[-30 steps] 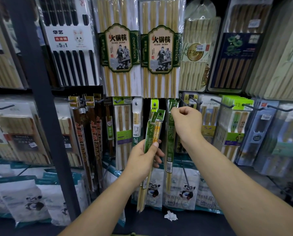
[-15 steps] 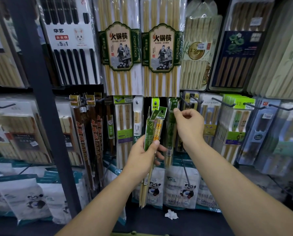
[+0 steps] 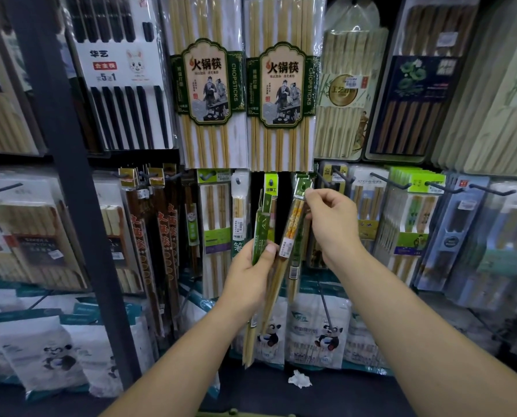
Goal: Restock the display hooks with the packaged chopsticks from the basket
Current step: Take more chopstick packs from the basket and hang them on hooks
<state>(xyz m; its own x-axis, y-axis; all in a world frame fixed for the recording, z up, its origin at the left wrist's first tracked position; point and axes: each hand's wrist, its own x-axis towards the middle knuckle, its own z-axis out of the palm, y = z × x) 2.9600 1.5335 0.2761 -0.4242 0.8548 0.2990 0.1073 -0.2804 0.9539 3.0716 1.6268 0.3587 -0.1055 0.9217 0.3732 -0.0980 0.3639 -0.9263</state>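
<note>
A person faces a store wall of hanging chopstick packs. The left hand (image 3: 251, 273) grips a bundle of packaged chopsticks (image 3: 263, 236) upright. The right hand (image 3: 330, 224) pinches the green top of one pack (image 3: 294, 224), apparently at a display hook (image 3: 326, 179), though the hook tip is hidden.

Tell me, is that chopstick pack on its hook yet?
Cannot tell: the right hand pinches the pack's green header at hook height; the hook is hidden.
</note>
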